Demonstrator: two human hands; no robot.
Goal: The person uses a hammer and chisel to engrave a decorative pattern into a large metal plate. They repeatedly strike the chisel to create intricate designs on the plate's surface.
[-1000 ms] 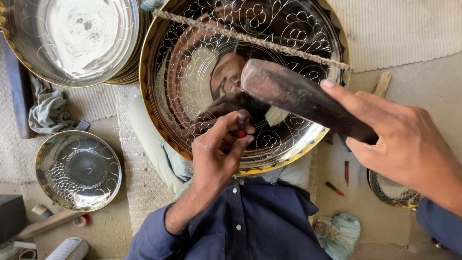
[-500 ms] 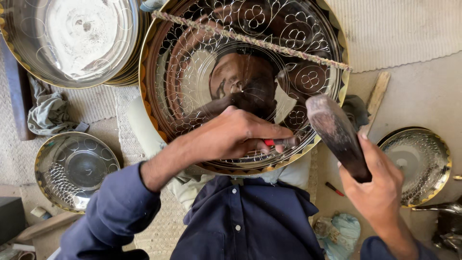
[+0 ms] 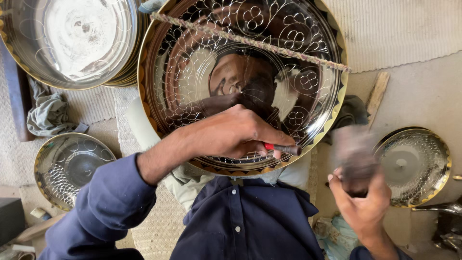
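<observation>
The dark tool [image 3: 356, 161] in the right hand [image 3: 362, 212] at lower right is smearing into motion blur, so its shape is not showing clearly. The left hand [image 3: 231, 135] is covering most of the red-handled punch [image 3: 284, 149], leaving only its tip showing, and is hiding part of the large engraved tray [image 3: 192, 72], whose top is running off the upper edge. The stack of plain trays [image 3: 72, 38] at upper left is being cut off by the frame. The small tray [image 3: 62, 166] at lower left is lying partly under the blue sleeve [image 3: 91, 216].
</observation>
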